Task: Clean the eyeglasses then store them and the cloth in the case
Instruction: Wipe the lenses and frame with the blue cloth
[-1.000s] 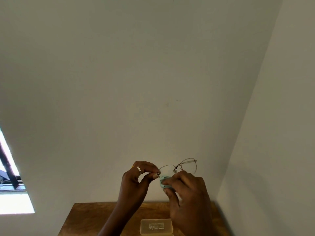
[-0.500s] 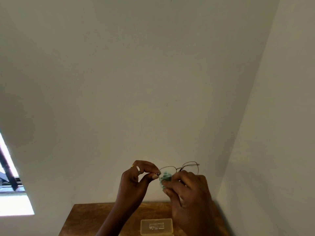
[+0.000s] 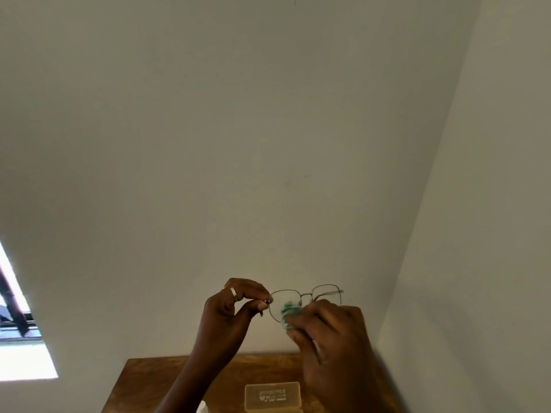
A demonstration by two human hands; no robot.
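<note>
Well above the wooden table (image 3: 143, 380), the eyeglasses (image 3: 304, 294) were held in the air before a plain pale wall, between the two hands. The left hand (image 3: 235, 311) pinched the outer corner of one lens rim between its thumb and curled forefinger, and a ring (image 3: 233, 292) showed on one finger. From that pinch the thin metal frame ran off to the right, slightly tilted.

The right hand (image 3: 331, 338), blurred, sat just below and to the right of the frame. Its fingers were bunched around a small green cloth (image 3: 287, 312), which was pressed against the lens nearer the left hand. The other lens stood clear above the right hand's knuckles, and a temple arm poked out to the right beyond it. How the right thumb lay could not be told.

On the table beneath the hands lay the pale yellowish case (image 3: 272, 396), apparently closed, with dark print on its top and apart from both hands. Just left of it, a small white object (image 3: 202, 408) was cut off by the bottom edge, too little of it visible to name. A bright window (image 3: 18, 338) showed at the far left.
</note>
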